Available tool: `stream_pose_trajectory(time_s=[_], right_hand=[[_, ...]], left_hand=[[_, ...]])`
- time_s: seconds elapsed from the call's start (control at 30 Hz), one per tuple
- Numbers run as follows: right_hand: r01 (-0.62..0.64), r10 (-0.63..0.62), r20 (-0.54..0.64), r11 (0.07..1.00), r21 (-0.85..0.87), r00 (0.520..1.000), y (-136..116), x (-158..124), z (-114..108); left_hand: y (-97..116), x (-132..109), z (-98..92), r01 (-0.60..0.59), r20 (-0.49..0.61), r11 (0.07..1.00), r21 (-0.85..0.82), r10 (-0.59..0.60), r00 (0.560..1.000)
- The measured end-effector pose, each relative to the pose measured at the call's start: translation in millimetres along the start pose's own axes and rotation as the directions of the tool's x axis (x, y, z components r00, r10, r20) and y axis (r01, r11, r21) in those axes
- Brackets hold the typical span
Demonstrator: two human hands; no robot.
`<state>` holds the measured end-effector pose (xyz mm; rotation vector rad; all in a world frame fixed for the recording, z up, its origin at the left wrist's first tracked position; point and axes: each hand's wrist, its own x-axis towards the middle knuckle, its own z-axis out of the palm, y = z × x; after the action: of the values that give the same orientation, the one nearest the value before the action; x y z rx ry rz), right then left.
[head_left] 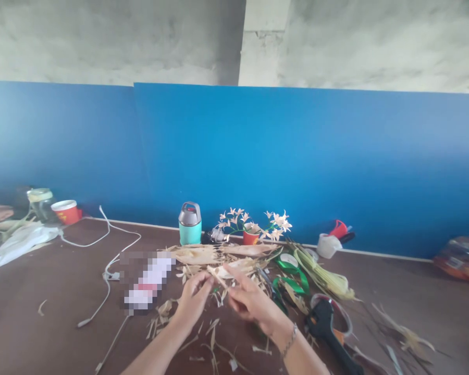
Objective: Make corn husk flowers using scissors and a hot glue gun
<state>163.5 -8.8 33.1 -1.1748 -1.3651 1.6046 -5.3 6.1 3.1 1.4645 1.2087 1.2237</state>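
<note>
Over the table's middle, my left hand (195, 297) is closed in a pinch at one end of a thin pale strip of dried husk (220, 280). My right hand (254, 304), with a bracelet at the wrist, grips the strip's other side between thumb and fingers, its index finger stretched forward. Behind both hands lie wide dried husk sheets (197, 255). Husk scraps (213, 338) are strewn below and around the hands. A roll of green ribbon (295, 276) lies to the right, beside a bundle of greenish-yellow husk strands (324, 273).
A black glue gun (324, 323) lies by my right forearm. Farther back stand a teal flask (190, 226), a red cup (251, 235) with pale husk flowers and a white cup (328, 246). White cables (108, 260) run left, near a blurred-out rectangular item (150, 281). A blue partition (281, 156) borders the table.
</note>
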Motion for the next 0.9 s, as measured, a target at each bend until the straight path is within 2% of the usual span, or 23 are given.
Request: stream_pose_trajectory(time_s=[0.07, 0.1, 0.23, 0.33, 0.4, 0.5, 0.63, 0.7, 0.77, 0.9], right_hand=[[-0.097, 0.080, 0.129, 0.987, 0.128, 0.988, -1.7, -1.9, 3.3], [-0.117, 0.091, 0.150, 0.978, 0.171, 0.984, -1.3, -2.2, 4.5], [-0.100, 0.071, 0.123, 0.963, 0.251, 0.990, 3.2, 0.9, 7.0], [0.011, -0.012, 0.008, 0.996, 0.086, 1.000, 7.4, 4.8, 9.5], [0.168, -0.175, -0.066, 0.981, -0.093, 0.982, 9.8, 6.7, 11.8], [0.371, -0.413, -0.072, 0.872, -0.318, 0.908, 13.5, 7.2, 13.6], [0.438, -0.536, -0.004, 0.693, -0.573, 0.844, 20.8, 4.3, 13.2], [0.399, -0.553, 0.020, 0.576, -0.713, 0.833, 24.7, 2.6, 14.7], [0.311, -0.537, 0.017, 0.462, -0.831, 0.843, 27.9, 1.8, 16.8], [0.081, -0.487, -0.074, 0.289, -0.954, 0.871, 30.4, 5.9, 8.4]], left_hand=[[-0.4, -0.7, 0.0, -0.010, 0.027, 0.999, -0.033, 0.010, 1.000], [-0.3, -1.2, 0.1, -0.021, 0.042, 0.999, -0.043, 0.023, 0.999], [2.9, -3.2, 0.7, -0.084, 0.087, 0.996, -0.035, 0.087, 0.992], [4.9, -4.5, 1.5, -0.082, 0.082, 0.997, -0.014, 0.083, 0.993], [4.3, -5.2, 2.1, -0.074, 0.066, 0.997, 0.005, 0.074, 0.995], [1.4, -5.7, 3.4, -0.065, 0.048, 0.998, 0.011, 0.065, 0.997], [-1.8, -5.2, 6.1, -0.038, 0.035, 0.999, -0.005, 0.038, 0.999], [-2.0, -4.7, 7.5, -0.024, 0.025, 1.000, 0.010, 0.024, 0.999], [-1.7, -4.7, 8.4, -0.015, 0.015, 0.999, 0.030, 0.015, 1.000], [0.0, -5.7, 7.3, 0.014, 0.021, 0.996, 0.088, -0.016, 1.000]])
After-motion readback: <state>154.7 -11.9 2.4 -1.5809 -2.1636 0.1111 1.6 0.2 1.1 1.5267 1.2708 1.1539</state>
